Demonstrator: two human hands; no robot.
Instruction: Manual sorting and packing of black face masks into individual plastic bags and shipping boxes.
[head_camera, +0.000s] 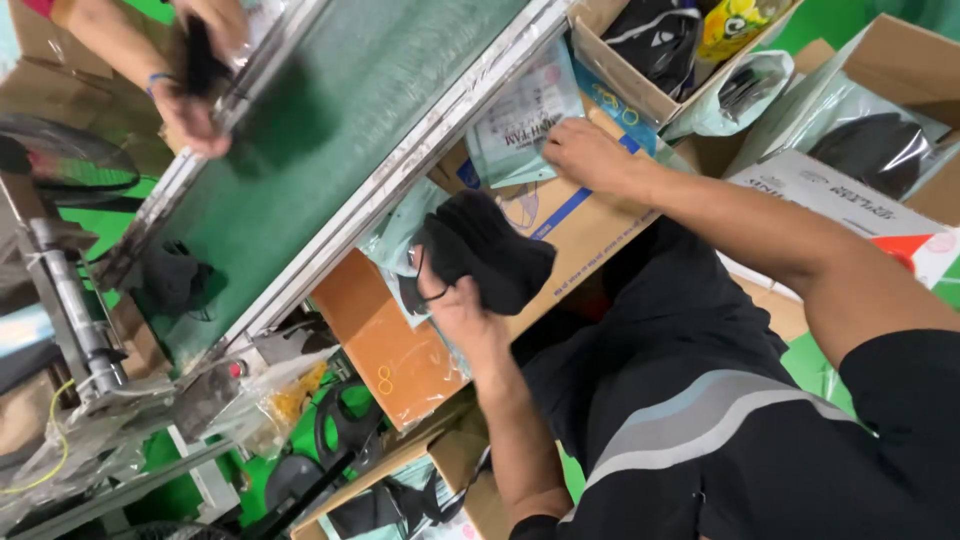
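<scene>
While the left hand grips a stack of black masks, the right hand presses flat on a clear mask packet just beyond; loosely held, the stack may fan and spill.

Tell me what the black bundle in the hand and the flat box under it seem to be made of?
The black bundle, held in the left hand, looks like soft matte fabric: it folds and has thin loops. The flat box under it looks like brown cardboard, dull with printed blue lines. The right hand rests on it.
</scene>
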